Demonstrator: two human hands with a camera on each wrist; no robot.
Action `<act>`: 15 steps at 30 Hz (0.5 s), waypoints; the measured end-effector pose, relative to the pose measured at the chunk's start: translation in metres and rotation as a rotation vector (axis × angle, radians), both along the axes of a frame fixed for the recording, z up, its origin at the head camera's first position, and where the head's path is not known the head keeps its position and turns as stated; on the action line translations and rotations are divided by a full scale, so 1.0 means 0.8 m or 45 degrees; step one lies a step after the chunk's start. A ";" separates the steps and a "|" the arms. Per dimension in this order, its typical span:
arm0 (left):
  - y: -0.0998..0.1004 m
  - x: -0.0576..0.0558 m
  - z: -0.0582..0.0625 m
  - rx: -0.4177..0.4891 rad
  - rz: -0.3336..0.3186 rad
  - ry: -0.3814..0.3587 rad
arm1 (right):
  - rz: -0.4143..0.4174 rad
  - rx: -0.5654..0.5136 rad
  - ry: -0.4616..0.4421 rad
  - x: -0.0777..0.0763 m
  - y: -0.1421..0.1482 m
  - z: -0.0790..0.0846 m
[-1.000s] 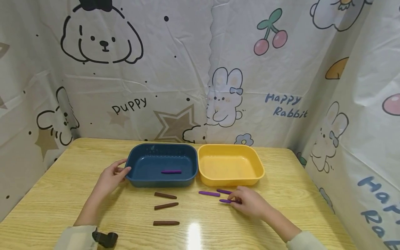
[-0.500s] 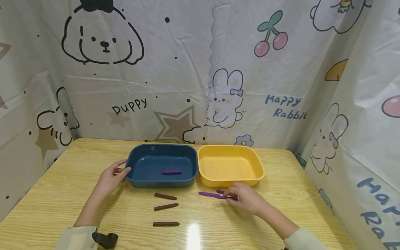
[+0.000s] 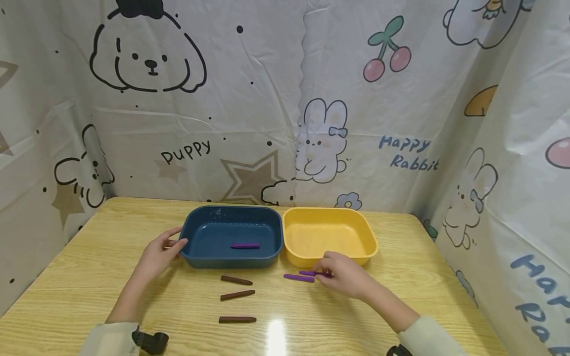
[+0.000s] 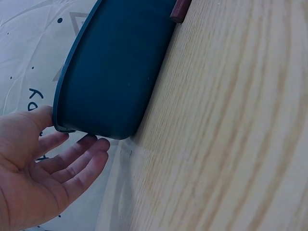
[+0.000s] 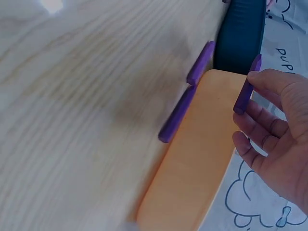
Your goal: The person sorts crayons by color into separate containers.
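Observation:
My left hand holds the left end of a dark blue plastic bin, thumb at the rim and fingers against the outer wall. Between thumb and fingertips my right hand pinches a purple crayon, raised off the table by the yellow bin's front. Two more purple crayons lie end to end on the table, a nearer one and a farther one. Another purple crayon rests inside the blue bin. In the head view, the right fingers partly cover the held crayon.
Three brown crayons lie in front of the blue bin: one at the top, a middle one and a lower one. The bins stand side by side on the wooden table. A printed curtain rises behind.
My right hand has moved up and slightly left with the purple crayon, closer to the yellow bin's front wall. The left hand stays at the blue bin.

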State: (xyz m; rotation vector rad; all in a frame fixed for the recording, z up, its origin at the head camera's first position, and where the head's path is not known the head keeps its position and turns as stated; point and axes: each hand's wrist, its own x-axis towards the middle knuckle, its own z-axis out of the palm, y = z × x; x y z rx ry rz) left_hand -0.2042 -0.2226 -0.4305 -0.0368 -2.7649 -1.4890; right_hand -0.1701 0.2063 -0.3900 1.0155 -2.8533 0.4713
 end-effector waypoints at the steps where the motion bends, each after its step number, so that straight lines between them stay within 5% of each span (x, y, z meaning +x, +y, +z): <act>1: 0.000 0.000 0.000 0.000 0.001 0.001 | -0.004 -0.003 -0.009 -0.001 -0.001 0.002; 15: 0.001 0.000 0.000 0.009 0.003 -0.002 | -0.037 0.066 0.003 -0.018 -0.026 0.029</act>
